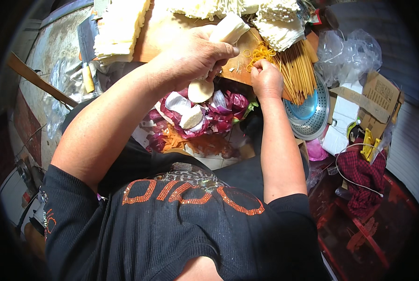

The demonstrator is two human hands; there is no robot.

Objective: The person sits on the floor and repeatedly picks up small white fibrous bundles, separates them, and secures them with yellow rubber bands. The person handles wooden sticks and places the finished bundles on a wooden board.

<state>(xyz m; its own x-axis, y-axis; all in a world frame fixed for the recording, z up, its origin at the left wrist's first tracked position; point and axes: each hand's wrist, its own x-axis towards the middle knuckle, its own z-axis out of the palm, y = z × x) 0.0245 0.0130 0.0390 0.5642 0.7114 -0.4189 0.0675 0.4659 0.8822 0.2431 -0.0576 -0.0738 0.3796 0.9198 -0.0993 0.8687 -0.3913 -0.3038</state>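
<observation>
My left hand (191, 56) is wrapped round a pale bundle of enoki mushrooms (230, 29), held over the front of the wooden board (160, 35). To the right, my right hand (267, 79) has its fingers pinched at the edge of a small heap of yellow rubber bands (260, 52); it appears to grip one, mostly hidden by the fingers. Bamboo skewers (299, 70) lie fanned out just beyond that hand. More white enoki (279, 28) is piled along the board's far side. Below my left hand shows a round pale piece (200, 91).
A stack of pale strips (120, 30) stands at the board's left, with a wooden-handled cleaver (86, 56) beside it. Under the board are purple peelings (214, 114) and orange shreds (176, 139). At right sit a metal colander (319, 119), plastic bags (354, 54) and a cardboard box (380, 100).
</observation>
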